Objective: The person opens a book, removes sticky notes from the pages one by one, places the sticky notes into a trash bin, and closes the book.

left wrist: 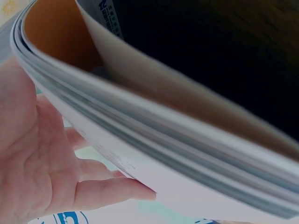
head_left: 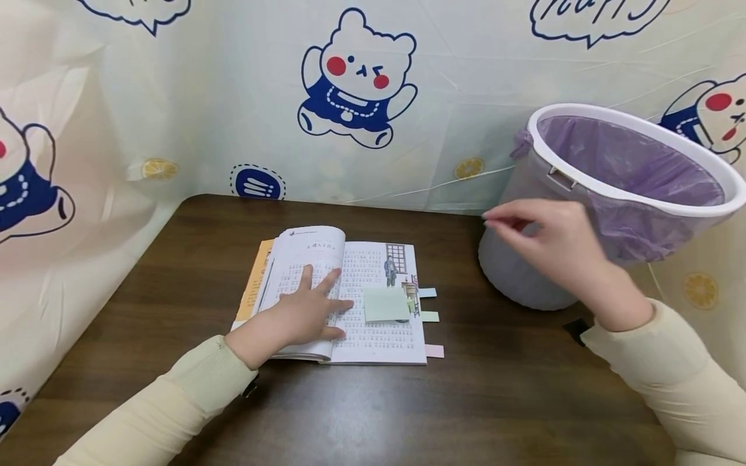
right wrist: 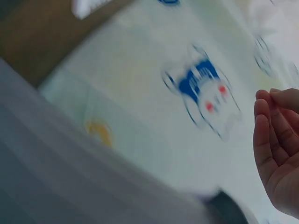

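An open book (head_left: 381, 343) with printed pages lies on the table. Its left part is a thicker stack of curved pages, and an orange cover (head_left: 254, 291) shows at the far left. My left hand (head_left: 305, 310) rests on the left pages with fingers spread, fingertips reaching over the fold. In the left wrist view the page edges (left wrist: 154, 140) cross in front of the palm. A pale green sticky note (head_left: 386, 305) sits on the right page. My right hand (head_left: 548, 236) is raised in front of the bin, thumb against the fingertips, with nothing visible between them.
A grey bin (head_left: 509, 272) with a white rim (head_left: 632, 123) and purple liner (head_left: 629, 152) stands tilted at the right. Blue, green and pink tabs (head_left: 434, 351) stick out from the book's right edge. A printed bear curtain (head_left: 233, 97) hangs behind the brown table (head_left: 361, 414).
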A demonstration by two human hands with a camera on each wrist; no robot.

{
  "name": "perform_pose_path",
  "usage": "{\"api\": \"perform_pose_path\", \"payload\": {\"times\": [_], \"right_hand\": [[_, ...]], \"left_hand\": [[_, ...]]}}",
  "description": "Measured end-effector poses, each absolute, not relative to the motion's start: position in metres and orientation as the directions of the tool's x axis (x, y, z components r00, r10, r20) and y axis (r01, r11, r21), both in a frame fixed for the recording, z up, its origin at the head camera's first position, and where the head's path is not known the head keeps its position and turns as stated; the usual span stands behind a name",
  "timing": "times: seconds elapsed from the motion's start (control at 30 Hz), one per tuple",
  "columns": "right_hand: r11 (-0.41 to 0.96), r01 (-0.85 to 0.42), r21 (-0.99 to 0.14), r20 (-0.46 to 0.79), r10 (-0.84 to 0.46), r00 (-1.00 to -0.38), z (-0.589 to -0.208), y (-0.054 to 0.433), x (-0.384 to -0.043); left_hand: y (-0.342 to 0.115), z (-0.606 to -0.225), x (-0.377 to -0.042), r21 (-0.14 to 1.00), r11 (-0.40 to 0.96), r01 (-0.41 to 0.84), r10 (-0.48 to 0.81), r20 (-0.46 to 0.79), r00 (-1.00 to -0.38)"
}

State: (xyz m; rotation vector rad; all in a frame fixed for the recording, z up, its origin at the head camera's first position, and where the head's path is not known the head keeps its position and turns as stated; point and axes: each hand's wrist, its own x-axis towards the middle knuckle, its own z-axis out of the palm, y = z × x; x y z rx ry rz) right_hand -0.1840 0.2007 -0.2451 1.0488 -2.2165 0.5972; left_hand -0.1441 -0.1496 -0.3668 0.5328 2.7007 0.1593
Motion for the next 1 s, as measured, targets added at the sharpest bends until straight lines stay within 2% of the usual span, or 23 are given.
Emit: {"api": "perform_pose_path", "payload": {"times": [0.17,0.3,0.4,0.73,1.0], "right_hand": [[0.557,-0.809,-0.19,0.568,-0.609,-0.553,-0.284,0.178,-0.191],[0.572,-0.778,-0.262,0.409,-0.664,-0.626,-0.308,0.162,-0.192],[0.575,-0.755,-0.314,0.296,-0.696,-0.654,-0.322,0.149,-0.191],[0.545,-0.754,-0.366,0.111,-0.779,-0.617,-0.356,0.114,-0.189],[0.581,-0.749,-0.318,0.021,-0.786,-0.618,-0.376,0.106,-0.189]], "left_hand": [[-0.151,-0.368,-0.144,0.194,0.919,0.342,0.39,-0.341,-0.855],[-0.152,-0.367,-0.144,0.205,0.914,0.349,0.401,-0.342,-0.85],[-0.152,-0.366,-0.144,0.207,0.913,0.35,0.403,-0.346,-0.847],[-0.154,-0.367,-0.144,0.207,0.915,0.346,0.4,-0.353,-0.846],[-0.155,-0.367,-0.143,0.209,0.911,0.355,0.408,-0.339,-0.848]]}}
